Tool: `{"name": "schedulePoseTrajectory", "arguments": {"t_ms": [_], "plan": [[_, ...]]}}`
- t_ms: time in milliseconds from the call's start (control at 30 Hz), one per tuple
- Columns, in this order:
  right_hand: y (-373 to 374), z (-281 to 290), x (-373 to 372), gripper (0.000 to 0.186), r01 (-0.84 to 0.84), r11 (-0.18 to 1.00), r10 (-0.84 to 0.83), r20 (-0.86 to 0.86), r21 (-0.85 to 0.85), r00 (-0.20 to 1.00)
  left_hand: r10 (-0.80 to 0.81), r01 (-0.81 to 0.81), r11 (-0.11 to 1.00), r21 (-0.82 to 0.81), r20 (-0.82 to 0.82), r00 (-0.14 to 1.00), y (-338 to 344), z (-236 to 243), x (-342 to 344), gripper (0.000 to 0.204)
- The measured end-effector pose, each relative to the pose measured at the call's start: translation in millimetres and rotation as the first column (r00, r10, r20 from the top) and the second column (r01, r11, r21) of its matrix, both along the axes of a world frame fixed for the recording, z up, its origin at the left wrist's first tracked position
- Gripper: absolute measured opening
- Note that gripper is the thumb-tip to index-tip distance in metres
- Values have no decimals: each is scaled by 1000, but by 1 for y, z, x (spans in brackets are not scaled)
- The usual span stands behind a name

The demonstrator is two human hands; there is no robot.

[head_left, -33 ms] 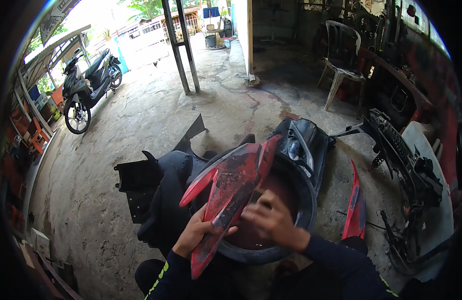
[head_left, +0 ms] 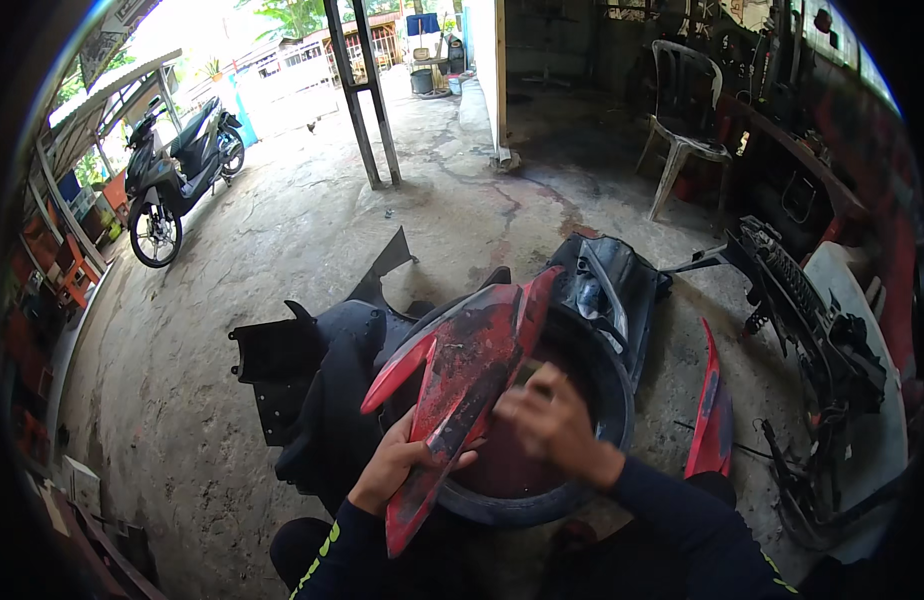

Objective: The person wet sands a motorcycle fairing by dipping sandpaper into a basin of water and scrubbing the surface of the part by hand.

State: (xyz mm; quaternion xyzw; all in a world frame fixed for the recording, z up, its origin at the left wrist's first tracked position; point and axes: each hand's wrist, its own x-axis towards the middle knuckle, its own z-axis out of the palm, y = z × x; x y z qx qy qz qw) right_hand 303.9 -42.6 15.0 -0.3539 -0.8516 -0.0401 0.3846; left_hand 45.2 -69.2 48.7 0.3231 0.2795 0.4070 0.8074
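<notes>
My left hand point(head_left: 397, 462) grips a red motorcycle body panel point(head_left: 472, 370) near its lower end, thumb on top and fingertips showing at the far edge. The panel is forked, and its red surface is worn, with dark and grey patches. It is tilted over a round black tub point(head_left: 614, 440) that holds dark reddish liquid point(head_left: 502, 470). Just right of the panel, over the tub, my right hand point(head_left: 557, 420) is curled and blurred by motion. Whatever lies between its fingers is too smeared to name.
Black plastic fairing parts point(head_left: 332, 370) lie left of the tub, and another dark panel point(head_left: 607, 290) lies behind it. A red panel piece point(head_left: 710, 420) and a black frame part point(head_left: 842, 360) are at the right. Farther off stand a scooter point(head_left: 177, 175), a metal post point(head_left: 367, 100) and a plastic chair point(head_left: 682, 125).
My right hand has shifted slightly to the right, away from the panel's edge. The panel in my left hand has moved only a touch.
</notes>
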Motion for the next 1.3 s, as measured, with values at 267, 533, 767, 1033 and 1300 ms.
{"name": "schedulePoseTrajectory", "arguments": {"t_ms": [267, 533, 767, 1033, 1300], "plan": [[0, 2, -2, 35, 40, 996, -40, 3, -82, 999, 35, -35, 999, -13, 15, 999, -1, 0, 1, 78], [11, 6, 3, 35, 59, 997, -57, 38, -42, 998, 20, -20, 1000, -19, 15, 1000, 0, -3, 0, 77], [-1, 4, -2, 31, -1, 999, 1, 6, -47, 1000, 35, -34, 999, -18, 48, 998, 0, 0, 3, 77], [6, 9, 3, 31, 21, 997, -21, 1, -71, 1000, -6, 6, 1000, -3, 28, 1000, -2, -1, 1, 77], [15, -4, 12, 37, 75, 994, -76, -7, -84, 997, 12, -11, 1000, -27, 35, 999, 1, 1, 5, 79]]}}
